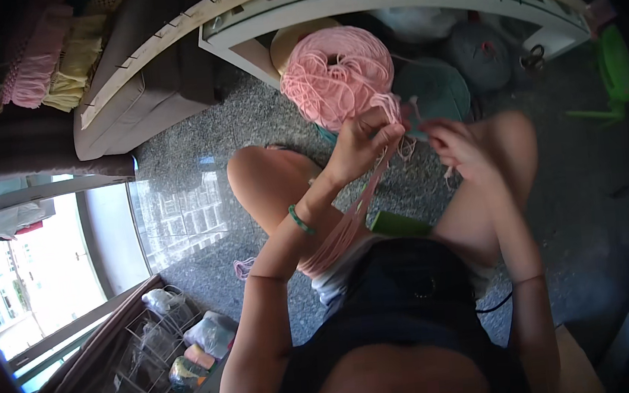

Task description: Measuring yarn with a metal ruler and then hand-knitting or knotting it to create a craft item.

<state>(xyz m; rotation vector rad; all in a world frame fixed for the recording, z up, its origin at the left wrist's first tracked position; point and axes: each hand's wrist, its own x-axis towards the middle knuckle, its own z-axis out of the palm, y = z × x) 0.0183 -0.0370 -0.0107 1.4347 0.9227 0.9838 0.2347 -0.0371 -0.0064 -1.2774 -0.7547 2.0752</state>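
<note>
My left hand (361, 144) is closed around a bundle of pink yarn strands (371, 199), with looped ends poking out above the fingers. From that fist the strands run down and wrap around my left thigh. To the right, my right hand (457, 148) has its fingers pinched together beside the bundle; a thin strand appears to run at its fingertips, slightly blurred. Just beyond my left hand sits a large pink yarn ball (341, 71) with a dark hole in its middle. A green bracelet (300, 220) is on my left wrist.
A pale frame with pegs (172, 28) arches across the far side. Scissors (533, 57) and a grey yarn ball (479, 55) lie far right, near a green plastic stool (616, 69). Woven pink and yellow pieces (81, 52) hang far left; a wire rack (138, 365) stands near left.
</note>
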